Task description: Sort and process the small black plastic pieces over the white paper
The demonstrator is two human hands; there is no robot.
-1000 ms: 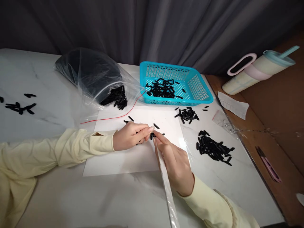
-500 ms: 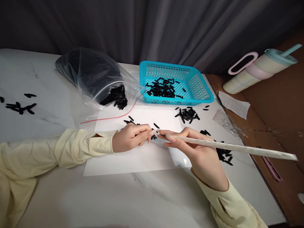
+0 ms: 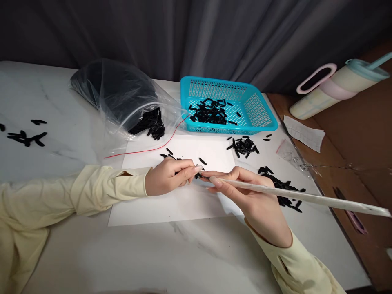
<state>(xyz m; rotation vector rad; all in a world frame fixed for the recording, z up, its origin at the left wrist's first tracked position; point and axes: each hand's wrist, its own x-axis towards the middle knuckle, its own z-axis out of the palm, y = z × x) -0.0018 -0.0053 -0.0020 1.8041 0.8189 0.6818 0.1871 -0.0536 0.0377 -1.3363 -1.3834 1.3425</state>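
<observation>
Over a white sheet of paper, my left hand is closed in a pinch, thumb against the bent fingers. Whatever it grips is too small or hidden to name. My right hand is closed around a long, thin white stick with a dark tip, which points at the left fingertips. The stick's far end reaches out to the right edge. Small black slender pieces lie on the paper just beyond my fingers, some partly covered by them.
A blue plastic basket with black pieces stands behind the paper. An open clear bag of black pieces with a red strip lies left of it. More piles dot the table. At right are a tumbler and a pink-handled tool.
My right hand has shifted slightly down and left, and the stick's far end has dropped toward the right edge. My left hand stays nearly still, its pinch kept.
</observation>
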